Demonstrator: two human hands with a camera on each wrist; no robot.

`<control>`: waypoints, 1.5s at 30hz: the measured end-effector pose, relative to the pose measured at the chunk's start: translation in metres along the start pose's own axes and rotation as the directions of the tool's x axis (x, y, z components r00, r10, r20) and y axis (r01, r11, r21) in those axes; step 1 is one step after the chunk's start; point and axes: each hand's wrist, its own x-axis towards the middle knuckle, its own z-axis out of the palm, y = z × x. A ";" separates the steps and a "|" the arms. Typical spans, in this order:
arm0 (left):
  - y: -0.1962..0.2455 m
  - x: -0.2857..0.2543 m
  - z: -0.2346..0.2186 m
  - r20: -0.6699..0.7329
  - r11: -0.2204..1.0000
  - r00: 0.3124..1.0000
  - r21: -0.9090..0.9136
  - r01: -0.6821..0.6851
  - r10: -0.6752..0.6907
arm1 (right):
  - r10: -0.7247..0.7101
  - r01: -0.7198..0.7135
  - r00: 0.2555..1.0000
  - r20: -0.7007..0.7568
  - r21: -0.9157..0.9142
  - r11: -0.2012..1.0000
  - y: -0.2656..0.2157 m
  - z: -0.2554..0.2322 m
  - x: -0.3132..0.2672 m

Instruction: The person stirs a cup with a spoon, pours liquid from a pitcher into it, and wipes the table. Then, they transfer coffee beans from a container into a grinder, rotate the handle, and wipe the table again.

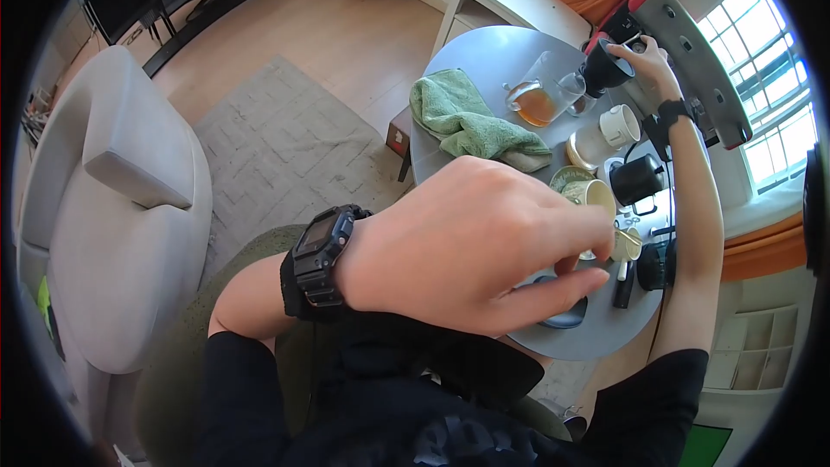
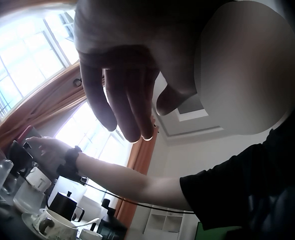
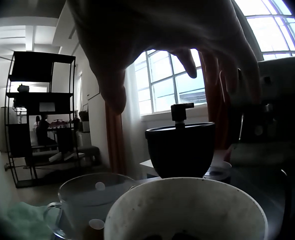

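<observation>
My right hand (image 1: 647, 60) reaches across the round table, its fingers spread apart. In the right wrist view that hand (image 3: 172, 35) hovers over a black bowl-shaped vessel (image 3: 180, 150) with a small knobbed stem on top, and a gap shows between fingertips and stem. The same black vessel (image 1: 608, 69) stands beside a glass pitcher (image 1: 538, 105) of amber liquid. Nearer stands a white cup-like dripper (image 1: 619, 125) on a glass server. My left hand (image 1: 484, 246), with a watch at its wrist, hangs in the air before me, fingers loosely bent, holding nothing.
A green towel (image 1: 471, 117) lies on the table (image 1: 467, 47). Along the right stand a black kettle (image 1: 637, 178), a cream cup (image 1: 593, 195) and a black-handled tool (image 1: 622, 287). Behind the right hand is a red and grey espresso machine (image 1: 692, 60).
</observation>
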 end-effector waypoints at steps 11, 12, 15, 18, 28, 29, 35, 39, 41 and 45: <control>-0.024 0.004 -0.012 -0.008 0.980 0.985 0.102 0.170 -0.170 | 0.046 -0.101 0.951 0.306 0.167 0.981 -0.016 0.033 0.031; -0.025 0.004 -0.013 -0.005 0.980 0.986 0.109 0.168 -0.169 | 0.036 -0.084 0.963 0.265 0.174 0.981 -0.017 0.035 0.028; -0.026 0.005 -0.013 -0.028 0.984 0.988 0.093 0.154 -0.152 | 0.026 -0.062 0.971 0.236 0.143 0.988 -0.019 0.035 0.025; -0.025 0.005 -0.013 -0.053 0.988 0.991 0.083 0.129 -0.125 | 0.027 -0.051 0.977 0.213 0.110 0.993 -0.018 0.036 0.027; -0.020 0.006 -0.015 -0.079 0.994 0.993 0.057 0.088 -0.083 | -0.117 0.139 0.983 -0.138 0.160 0.977 -0.009 -0.012 0.024; -0.019 0.007 -0.015 -0.086 0.996 0.994 0.048 0.072 -0.068 | -0.067 0.081 0.994 -0.084 0.179 0.980 -0.014 -0.032 0.016; -0.013 0.005 -0.015 -0.052 0.984 0.982 -0.029 0.178 -0.179 | -0.326 0.288 0.934 -0.146 0.847 0.446 -0.069 -0.125 -0.120; -0.016 0.006 -0.001 -0.083 0.997 0.995 0.042 0.066 -0.063 | -0.329 0.474 0.861 -0.386 0.379 0.795 -0.055 -0.168 -0.182; -0.021 0.004 0.010 -0.082 0.989 0.997 0.144 0.015 -0.003 | -0.359 0.478 0.851 -0.383 0.283 0.831 -0.059 -0.174 -0.225; -0.047 -0.003 0.031 -0.086 0.958 0.990 0.273 -0.086 0.114 | -0.463 0.540 0.763 -0.452 0.051 0.840 -0.080 -0.150 -0.314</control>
